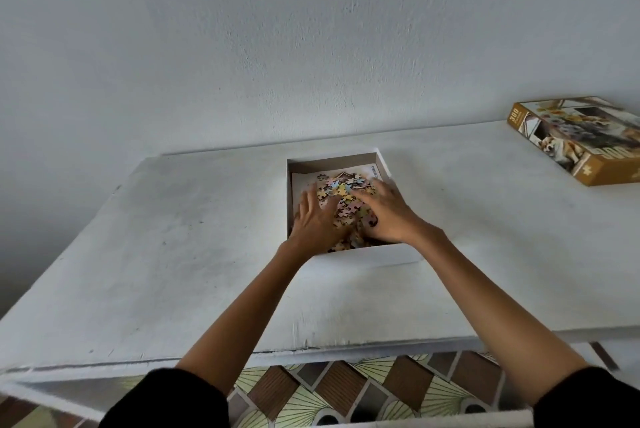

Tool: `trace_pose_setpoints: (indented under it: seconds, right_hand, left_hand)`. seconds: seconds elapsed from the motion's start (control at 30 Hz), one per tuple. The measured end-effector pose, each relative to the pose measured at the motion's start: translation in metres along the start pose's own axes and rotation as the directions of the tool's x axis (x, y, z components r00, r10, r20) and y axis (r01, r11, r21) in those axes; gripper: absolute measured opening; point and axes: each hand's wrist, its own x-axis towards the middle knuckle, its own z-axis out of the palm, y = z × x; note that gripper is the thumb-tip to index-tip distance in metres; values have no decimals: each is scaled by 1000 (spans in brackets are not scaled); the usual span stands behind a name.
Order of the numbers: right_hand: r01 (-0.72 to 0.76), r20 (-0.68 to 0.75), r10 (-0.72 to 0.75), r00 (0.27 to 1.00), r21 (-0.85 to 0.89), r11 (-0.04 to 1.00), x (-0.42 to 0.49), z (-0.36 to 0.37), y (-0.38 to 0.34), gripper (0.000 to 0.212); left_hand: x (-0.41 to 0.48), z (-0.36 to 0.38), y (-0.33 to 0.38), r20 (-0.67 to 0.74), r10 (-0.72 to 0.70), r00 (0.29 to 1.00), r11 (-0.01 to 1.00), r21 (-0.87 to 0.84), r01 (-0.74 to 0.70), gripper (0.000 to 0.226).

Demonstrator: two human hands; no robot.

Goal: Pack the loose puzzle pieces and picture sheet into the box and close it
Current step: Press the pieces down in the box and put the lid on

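Puzzle pieces [341, 197] cover the picture sheet [302, 181] in the box [367, 254], under loosely spread fingers [305, 200] of left hand [315, 223] and right hand [389, 216]; lid [588, 150], well rightward, not yet on.

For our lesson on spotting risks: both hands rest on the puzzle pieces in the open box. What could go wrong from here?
1. The puzzle pieces sit heaped in the white box; left in a pile, the lid, lying at the far right of the table, may not seat fully.
2. The left hand and right hand press on the heap; a brisk sweep could flick pieces over the box wall onto the table.
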Motion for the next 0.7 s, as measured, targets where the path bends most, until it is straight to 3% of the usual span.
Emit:
trace_pose_setpoints:
  seconds: [0.07,0.1,0.23,0.33,0.4,0.47,0.57,0.7]
  right_hand:
    - [-57,113,58,992,-19,998,10,2,2,76]
    - [-59,88,61,994,-25,998,14,1,3,72]
    - [-21,-215,43,976,101,995,30,-8,0,38]
    - [-31,-322,94,942,196,980,47,-17,0,33]
    - [-2,-255,46,966,169,986,57,-19,0,39]
    - [19,-102,-12,995,70,997,63,-14,3,44]
    - [37,64,-35,997,-39,999,61,2,12,50]
    - [-18,-280,19,960,6,1000,63,4,8,36]
  left_hand:
    - [8,3,-2,99,-53,994,997,53,48,65]
    - [12,2,-3,85,-69,994,994,92,61,61]
    - [36,-9,-6,-77,-104,992,991,78,110,38]
    - [51,-14,-8,-210,-108,972,988,83,128,36]
    - [55,-15,-5,-192,-94,977,995,0,96,36]
    - [55,-10,-2,-57,-93,994,993,-83,88,38]
    - [52,5,-8,151,-93,984,995,35,89,50]
    - [51,6,-19,-33,-167,985,986,9,167,52]
